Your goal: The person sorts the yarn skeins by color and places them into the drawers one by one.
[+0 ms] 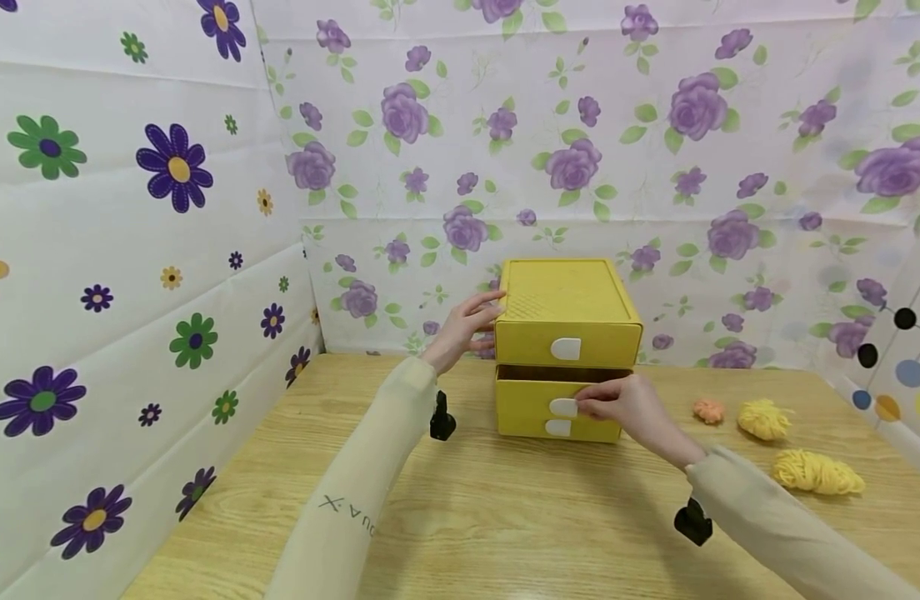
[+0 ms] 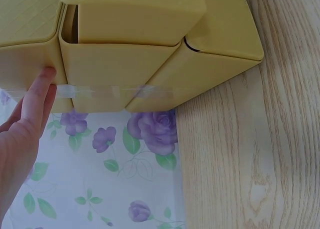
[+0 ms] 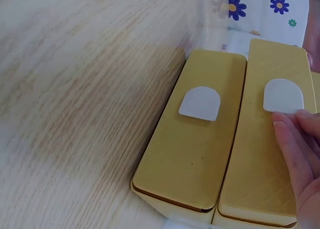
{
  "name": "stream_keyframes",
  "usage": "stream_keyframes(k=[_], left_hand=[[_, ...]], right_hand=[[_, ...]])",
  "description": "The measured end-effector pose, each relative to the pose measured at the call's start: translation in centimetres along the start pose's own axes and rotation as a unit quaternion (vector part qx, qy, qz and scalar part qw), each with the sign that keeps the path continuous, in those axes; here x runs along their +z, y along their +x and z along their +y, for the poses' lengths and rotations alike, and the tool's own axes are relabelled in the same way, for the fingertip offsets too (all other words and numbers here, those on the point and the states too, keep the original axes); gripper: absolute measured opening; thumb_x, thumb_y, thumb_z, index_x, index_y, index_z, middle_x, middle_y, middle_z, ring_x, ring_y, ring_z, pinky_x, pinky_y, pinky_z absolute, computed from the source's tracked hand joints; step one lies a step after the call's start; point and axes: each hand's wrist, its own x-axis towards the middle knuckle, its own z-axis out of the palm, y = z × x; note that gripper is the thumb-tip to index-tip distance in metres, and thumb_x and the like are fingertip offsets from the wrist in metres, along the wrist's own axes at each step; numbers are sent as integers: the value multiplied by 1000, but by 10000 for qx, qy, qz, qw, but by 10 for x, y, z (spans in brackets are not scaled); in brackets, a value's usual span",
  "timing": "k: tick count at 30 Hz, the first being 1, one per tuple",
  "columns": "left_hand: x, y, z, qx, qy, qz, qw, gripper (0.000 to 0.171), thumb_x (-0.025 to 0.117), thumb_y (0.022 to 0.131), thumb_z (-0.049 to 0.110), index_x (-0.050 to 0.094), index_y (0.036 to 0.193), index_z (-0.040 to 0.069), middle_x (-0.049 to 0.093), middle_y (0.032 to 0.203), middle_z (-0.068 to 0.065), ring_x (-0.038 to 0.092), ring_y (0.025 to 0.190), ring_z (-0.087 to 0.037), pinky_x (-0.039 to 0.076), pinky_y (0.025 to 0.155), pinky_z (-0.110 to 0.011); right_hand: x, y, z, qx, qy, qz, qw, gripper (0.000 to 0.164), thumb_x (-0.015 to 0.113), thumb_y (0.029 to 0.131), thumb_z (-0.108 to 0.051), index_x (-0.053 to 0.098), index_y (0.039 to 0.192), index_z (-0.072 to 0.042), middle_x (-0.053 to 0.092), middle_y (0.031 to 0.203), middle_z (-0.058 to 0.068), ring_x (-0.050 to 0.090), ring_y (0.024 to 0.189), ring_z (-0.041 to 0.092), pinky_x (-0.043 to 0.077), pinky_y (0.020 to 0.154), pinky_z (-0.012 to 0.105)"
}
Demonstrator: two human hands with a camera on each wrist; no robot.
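Note:
A yellow drawer cabinet (image 1: 568, 287) stands on the table near the back wall, with white rounded tabs on its drawer fronts. Its middle drawer (image 1: 523, 402) is pulled partly out, and a dark gap shows above its front. My right hand (image 1: 631, 407) pinches the white tab (image 3: 283, 95) of that drawer between thumb and fingers. Below it, the bottom drawer (image 3: 175, 154) sits closed. With extended fingers, my left hand (image 1: 463, 332) rests against the cabinet's left side, near the top; in the left wrist view a fingertip (image 2: 47, 74) touches the side wall.
To the right on the table (image 1: 460, 533) lie a small orange yarn bundle (image 1: 708, 410), a round yellow yarn bundle (image 1: 764, 419) and a longer yellow one (image 1: 817, 472). Clear tape (image 2: 112, 91) runs across the cabinet's side. Flowered sheets (image 1: 400, 183) hang behind and at the left.

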Motion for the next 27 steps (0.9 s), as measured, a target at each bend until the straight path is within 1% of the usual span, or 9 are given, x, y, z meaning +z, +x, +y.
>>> stream_keyframes(k=[2, 3, 5, 8, 10, 13, 17, 22, 27], left_hand=[[1, -3, 4, -34, -74, -64, 9999, 43, 52, 94, 21, 44, 135, 16, 44, 119, -15, 43, 108, -38, 40, 85, -51], [2, -4, 7, -54, -108, -104, 9999, 43, 51, 94, 20, 43, 136, 15, 43, 119, -15, 42, 109, -39, 39, 86, -52], [3, -8, 12, -88, -149, -164, 9997, 44, 51, 95, 19, 41, 137, 13, 42, 119, -16, 40, 110, -40, 37, 87, -53], [6, -13, 19, -107, -59, -217, 9997, 46, 49, 95, 18, 37, 139, 10, 42, 120, -16, 41, 110, -39, 37, 88, -53], [7, -16, 21, -125, -4, -204, 9997, 46, 48, 96, 18, 37, 139, 9, 42, 121, -16, 43, 109, -38, 38, 87, -51], [8, -17, 23, -155, 57, -202, 9997, 46, 48, 96, 18, 36, 139, 9, 40, 123, -16, 43, 109, -37, 38, 87, -50], [7, -16, 21, -150, 17, -175, 9997, 45, 48, 96, 17, 37, 139, 10, 40, 122, -16, 43, 109, -38, 39, 86, -50], [6, -13, 17, -46, 11, -121, 9999, 44, 49, 95, 17, 40, 138, 10, 44, 118, -15, 46, 105, -36, 42, 83, -48], [7, -14, 20, -117, -21, -184, 9998, 45, 48, 96, 17, 37, 139, 9, 43, 118, -15, 44, 108, -38, 40, 86, -49]], right_hand=[[0, -4, -6, 18, -41, -46, 10000, 13, 64, 83, -3, 70, 91, 5, 67, 81, 12, 64, 71, 16, 51, 61, 27], [-1, -6, -10, 21, -41, -73, 10000, 13, 64, 83, -2, 70, 91, 6, 67, 81, 13, 64, 70, 16, 51, 60, 26], [-1, -10, -19, -34, -76, -117, 9999, 12, 62, 83, 2, 69, 91, 9, 66, 81, 16, 64, 69, 17, 51, 59, 26], [-1, -14, -28, -119, -97, -137, 9998, 11, 61, 83, 5, 68, 90, 11, 66, 80, 18, 64, 68, 19, 51, 58, 28], [-1, -16, -27, -132, -132, -139, 9997, 11, 62, 83, 4, 68, 90, 10, 66, 80, 16, 64, 68, 18, 51, 57, 27], [1, -16, -17, -88, -139, -122, 9998, 11, 64, 83, -1, 70, 90, 5, 67, 79, 12, 63, 68, 15, 51, 57, 26], [1, -19, -9, -88, -113, -91, 9999, 13, 66, 83, -7, 71, 90, 2, 67, 79, 8, 63, 69, 14, 51, 57, 27], [2, -22, -8, -155, -128, -73, 9998, 13, 67, 82, -8, 71, 90, 1, 67, 80, 7, 64, 70, 14, 51, 58, 26], [2, -25, -10, -207, -103, -121, 9997, 14, 66, 83, -7, 71, 91, 2, 67, 81, 8, 63, 71, 13, 51, 58, 25]])
